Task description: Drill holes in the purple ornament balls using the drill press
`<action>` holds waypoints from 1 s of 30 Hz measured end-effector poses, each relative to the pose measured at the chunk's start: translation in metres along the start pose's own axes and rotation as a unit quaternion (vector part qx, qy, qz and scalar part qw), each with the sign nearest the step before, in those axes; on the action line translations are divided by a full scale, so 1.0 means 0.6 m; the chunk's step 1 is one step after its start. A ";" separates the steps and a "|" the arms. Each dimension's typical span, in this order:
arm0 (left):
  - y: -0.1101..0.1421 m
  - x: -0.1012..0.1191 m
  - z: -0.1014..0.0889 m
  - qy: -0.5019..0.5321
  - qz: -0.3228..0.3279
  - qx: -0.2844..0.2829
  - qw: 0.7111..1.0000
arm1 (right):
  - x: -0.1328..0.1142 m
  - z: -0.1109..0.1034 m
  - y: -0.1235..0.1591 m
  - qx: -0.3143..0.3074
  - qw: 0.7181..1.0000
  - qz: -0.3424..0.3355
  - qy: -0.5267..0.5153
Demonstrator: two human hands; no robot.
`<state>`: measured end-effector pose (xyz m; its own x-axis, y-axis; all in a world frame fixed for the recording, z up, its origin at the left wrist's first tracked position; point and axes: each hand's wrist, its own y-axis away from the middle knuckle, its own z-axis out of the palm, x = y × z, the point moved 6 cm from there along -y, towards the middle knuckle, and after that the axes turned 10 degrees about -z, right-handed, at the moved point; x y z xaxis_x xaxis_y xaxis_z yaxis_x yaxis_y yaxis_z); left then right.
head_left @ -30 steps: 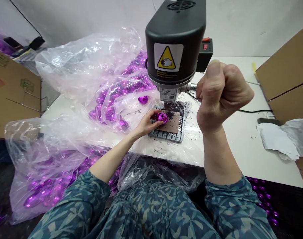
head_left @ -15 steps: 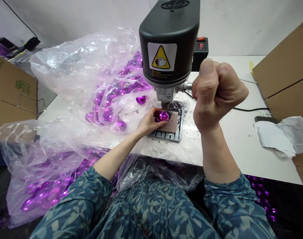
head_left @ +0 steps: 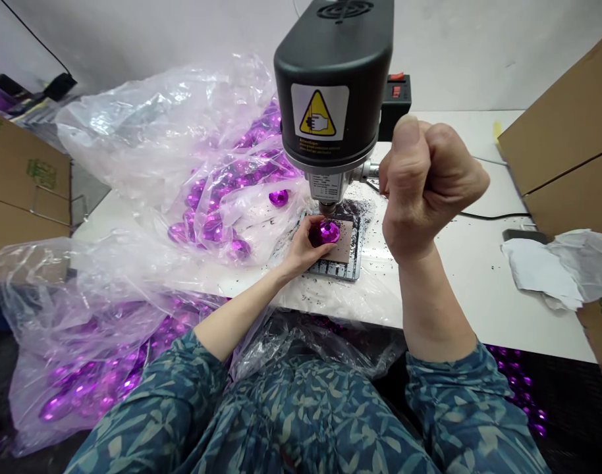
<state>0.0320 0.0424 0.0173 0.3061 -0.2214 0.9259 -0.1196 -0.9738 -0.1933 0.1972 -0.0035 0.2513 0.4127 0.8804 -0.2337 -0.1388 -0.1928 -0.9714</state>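
Under a black bench drill press (head_left: pixel 335 59), my left hand (head_left: pixel 301 250) is closed, thumb and fingers around the left side of a shiny purple faceted gem (head_left: pixel 329 232). The gem rests on a small brown board (head_left: pixel 344 249) over the drill's slotted metal base (head_left: pixel 351 272). Its top lies just below the drill's chuck (head_left: pixel 327 208); any bit is too small to make out. My right hand (head_left: pixel 432 187) makes a fist at the end of the drill's metal lever (head_left: pixel 373 171); the grip itself is hidden inside the fingers. Dark shavings surround the base.
Clear plastic bags (head_left: pixel 157 125) of purple gems cover the left side of the white table (head_left: pixel 454 296) and hang below it. One loose gem (head_left: pixel 278 197) lies nearby. Cardboard boxes (head_left: pixel 568 118) flank both sides. Crumpled white paper (head_left: pixel 543 270) and a cable (head_left: pixel 498 215) are at right.
The purple gem has shifted slightly right and turned in my left hand, which moved along with it. My right hand stays at the lever.
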 end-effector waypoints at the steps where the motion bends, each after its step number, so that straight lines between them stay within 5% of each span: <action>1: 0.002 -0.005 0.002 0.016 -0.007 0.004 1.000 | -0.001 0.000 0.000 0.000 1.000 0.000 0.000; 8: 0.007 -0.008 0.002 0.040 -0.001 0.008 0.999 | -0.001 0.000 -0.003 0.007 1.000 0.012 0.020; 13: 0.007 -0.008 0.001 0.039 -0.007 0.016 0.999 | -0.010 -0.007 0.014 0.076 0.995 -0.058 -0.037; 20: 0.010 -0.012 0.003 0.047 -0.011 0.015 0.999 | 0.003 -0.005 0.046 0.038 0.999 -0.022 -0.007; 25: 0.011 -0.013 0.004 0.048 -0.006 0.014 0.999 | 0.001 -0.013 0.062 0.098 0.986 -0.108 -0.080; 30: 0.009 -0.014 0.006 0.039 -0.004 0.012 0.999 | 0.000 -0.014 0.074 0.095 0.976 -0.179 -0.083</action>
<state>0.0323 0.0387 0.0075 0.2323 -0.2105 0.9496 -0.0946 -0.9766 -0.1934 0.1986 -0.0157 0.2077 0.3155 0.9378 0.1449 -0.1833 0.2100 -0.9603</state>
